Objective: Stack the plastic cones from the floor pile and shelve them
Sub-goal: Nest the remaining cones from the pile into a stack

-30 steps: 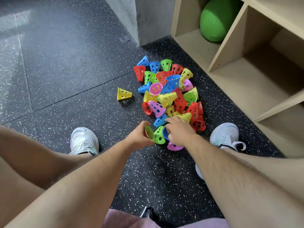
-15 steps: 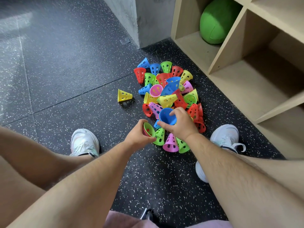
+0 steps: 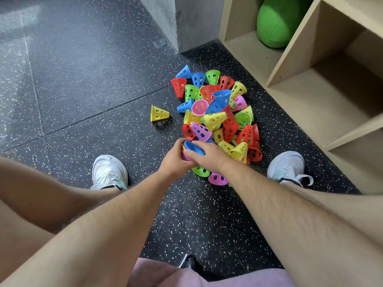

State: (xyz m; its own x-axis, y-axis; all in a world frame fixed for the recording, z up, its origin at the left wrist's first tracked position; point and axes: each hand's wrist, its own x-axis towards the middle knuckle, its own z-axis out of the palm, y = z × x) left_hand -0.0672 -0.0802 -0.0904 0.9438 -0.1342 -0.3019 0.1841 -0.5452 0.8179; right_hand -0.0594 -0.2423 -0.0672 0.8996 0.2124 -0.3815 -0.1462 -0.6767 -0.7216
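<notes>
- Two hands meet low over the near end of the pile (image 3: 217, 121), which lies on the floor (image 3: 83, 100) close along the front edge of the shelf (image 3: 310, 96).
- Our left hand (image 3: 174, 160) has its fingers curled around a short stack (image 3: 184, 156) of nested cones. Only pink, green and red rims show, so we cannot count them.
- Our right hand (image 3: 209, 156) pinches the blue cone (image 3: 194, 149) by its wide rim. Its narrow end seems to point into the stack's open mouth.
- To seat it well, we judge, we should line the cone's axis up with the stack's before pushing, then press evenly around the rim. A tilted cone would likely wedge on one side.
- The plastic looks thin and is full of holes, so a light pinch should do. A hard squeeze could bend the rim out of round and spoil the nesting.
- The left grip belongs on the stack's wall, not over its mouth, so nothing blocks the incoming cone.
- Most of the task lies ahead. Many cones lie loose, and one yellow cone (image 3: 158, 113) sits apart on the pile's open-floor side.
- A green cone (image 3: 200, 171) and a pink cone (image 3: 217, 179) lie just under our right wrist and look like the easiest next picks.
</notes>
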